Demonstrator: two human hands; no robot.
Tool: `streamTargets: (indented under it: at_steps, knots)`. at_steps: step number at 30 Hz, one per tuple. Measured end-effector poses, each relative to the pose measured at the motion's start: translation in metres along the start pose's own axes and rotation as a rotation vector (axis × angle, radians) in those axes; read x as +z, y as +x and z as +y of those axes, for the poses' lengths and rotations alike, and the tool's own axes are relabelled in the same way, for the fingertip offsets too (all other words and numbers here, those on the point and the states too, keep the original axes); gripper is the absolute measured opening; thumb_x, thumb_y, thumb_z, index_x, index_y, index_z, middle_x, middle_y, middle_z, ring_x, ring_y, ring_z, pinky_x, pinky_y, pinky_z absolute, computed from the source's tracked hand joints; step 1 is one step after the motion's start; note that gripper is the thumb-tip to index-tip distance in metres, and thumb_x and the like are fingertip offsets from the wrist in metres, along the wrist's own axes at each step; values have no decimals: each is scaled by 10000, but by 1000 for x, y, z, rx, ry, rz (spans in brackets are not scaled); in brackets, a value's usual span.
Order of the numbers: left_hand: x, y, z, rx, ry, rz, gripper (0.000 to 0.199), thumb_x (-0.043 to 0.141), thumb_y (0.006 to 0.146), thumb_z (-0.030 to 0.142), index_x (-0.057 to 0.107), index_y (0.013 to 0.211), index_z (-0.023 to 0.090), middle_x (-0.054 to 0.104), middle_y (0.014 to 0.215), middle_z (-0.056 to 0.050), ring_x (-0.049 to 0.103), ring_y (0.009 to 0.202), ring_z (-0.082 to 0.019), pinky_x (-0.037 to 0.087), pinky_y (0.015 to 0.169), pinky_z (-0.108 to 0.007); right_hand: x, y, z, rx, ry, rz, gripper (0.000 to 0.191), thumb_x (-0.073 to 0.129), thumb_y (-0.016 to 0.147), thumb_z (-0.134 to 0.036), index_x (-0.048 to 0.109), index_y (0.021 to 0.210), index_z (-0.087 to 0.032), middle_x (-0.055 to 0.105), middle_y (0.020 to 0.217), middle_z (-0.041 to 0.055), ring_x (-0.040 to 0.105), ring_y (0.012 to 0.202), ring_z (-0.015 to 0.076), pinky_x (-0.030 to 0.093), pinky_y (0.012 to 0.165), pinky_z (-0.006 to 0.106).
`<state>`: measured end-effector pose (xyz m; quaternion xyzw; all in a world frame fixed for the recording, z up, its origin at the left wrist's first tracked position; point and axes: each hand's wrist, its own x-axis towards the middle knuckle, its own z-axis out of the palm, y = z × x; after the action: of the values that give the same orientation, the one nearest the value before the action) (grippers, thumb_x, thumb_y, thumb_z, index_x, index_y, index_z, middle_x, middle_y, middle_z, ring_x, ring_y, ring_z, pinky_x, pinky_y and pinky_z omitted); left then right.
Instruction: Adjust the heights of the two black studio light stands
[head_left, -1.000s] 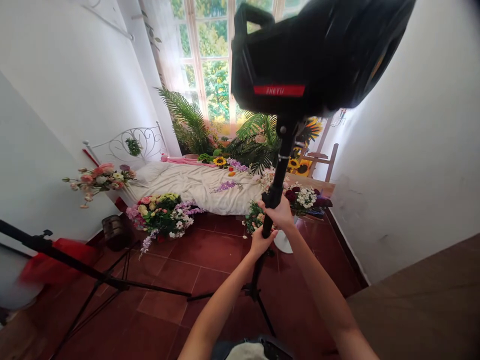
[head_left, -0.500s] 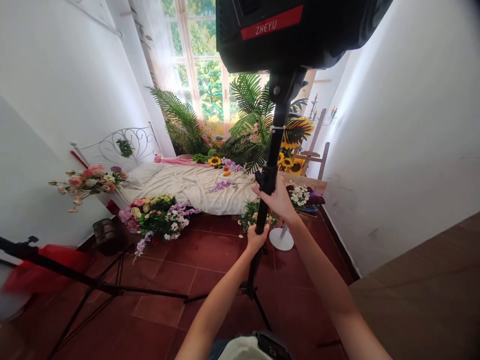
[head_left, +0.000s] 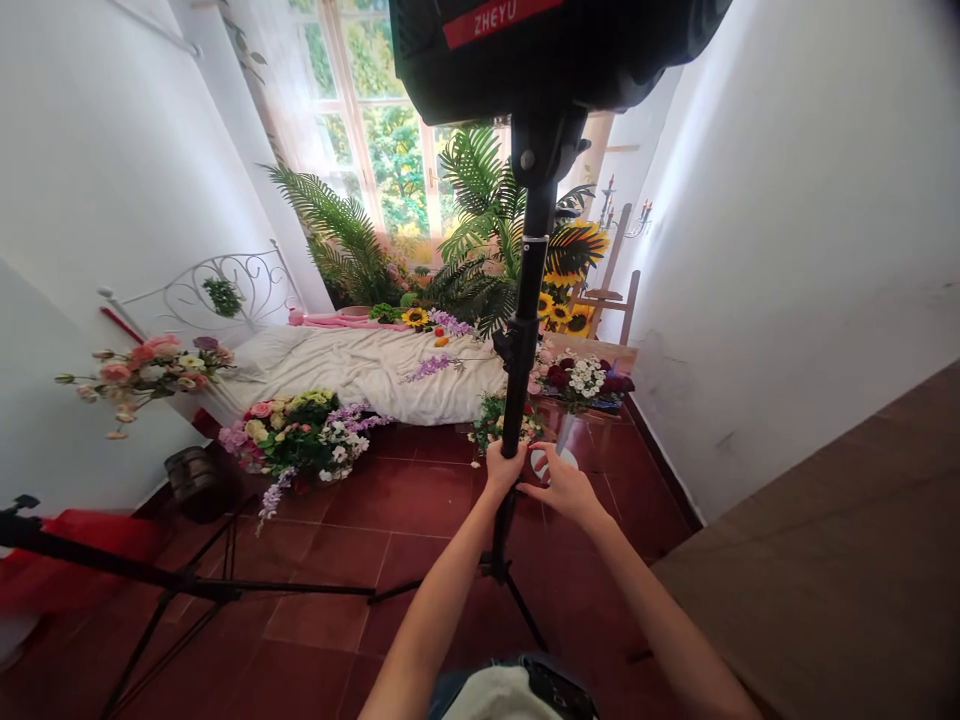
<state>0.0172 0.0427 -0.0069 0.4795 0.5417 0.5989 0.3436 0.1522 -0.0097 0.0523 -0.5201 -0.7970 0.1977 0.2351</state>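
A black light stand rises in front of me, carrying a large black studio light with a red ZHEYU label at the top of the view. My left hand is wrapped round the pole below its upper clamp knob. Just to the right, my right hand has its thumb and fingers apart, curved toward the pole at about the same height. Whether its fingertips touch the pole or a lower knob there, I cannot tell. The tripod legs stand spread on the red floor tiles.
A second black tripod stands at the left, its leg reaching toward this stand. Ahead are a bed with a cream cover, a flower bunch, palm leaves and a wooden easel. A white wall borders the right.
My right hand has let go of the pole near the upper clamp and come down beside my left hand. My left hand stays on the pole. The whole view has shifted slightly.
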Motion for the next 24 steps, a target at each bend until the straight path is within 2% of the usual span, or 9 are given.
streamTargets:
  at_steps: [4, 7, 10, 12, 17, 24]
  knots:
    - [1, -3, 5, -9, -10, 9, 320, 612, 629, 376, 442, 465, 160, 393, 462, 32, 357, 447, -63, 297, 423, -180, 12, -11, 1, -46, -54, 14, 550, 646, 677, -414, 423, 1155, -260, 613, 953, 20, 603, 776, 205, 404, 551, 265]
    - [1, -5, 7, -1, -17, 6, 322, 600, 632, 359, 411, 456, 166, 374, 461, 36, 340, 445, -59, 282, 419, -180, 20, -19, 1, -136, -105, 68, 402, 588, 743, -305, 476, 1126, -250, 602, 1021, 56, 581, 908, 230, 430, 630, 289]
    - [2, -6, 8, 21, -6, 5, 340, 594, 636, 350, 379, 441, 172, 343, 454, 41, 313, 440, -54, 259, 412, -180, 25, -27, 1, -211, -95, 94, 244, 518, 807, -283, 543, 1047, -247, 611, 994, 67, 571, 933, 235, 438, 708, 313]
    - [2, -7, 8, 24, -6, 6, 354, 596, 636, 355, 367, 434, 174, 330, 452, 43, 304, 439, -53, 251, 411, -180, 30, -31, 1, -171, -13, 126, 213, 485, 837, -324, 560, 1019, -243, 624, 934, 65, 589, 863, 223, 446, 702, 313]
    - [3, -7, 8, 8, -14, 0, 356, 601, 632, 363, 372, 433, 176, 340, 439, 47, 310, 423, -51, 250, 408, -182, 45, -37, 1, 69, 304, 238, 281, 397, 872, -451, 555, 942, -229, 641, 779, 37, 610, 670, 190, 463, 610, 289]
    - [4, -6, 4, 29, 36, -1, 344, 596, 649, 328, 377, 429, 179, 350, 423, 49, 331, 407, -53, 260, 409, -186, 65, -49, -5, 137, 284, 211, 389, 475, 785, -600, 559, 703, -229, 628, 654, 27, 595, 605, 194, 432, 584, 279]
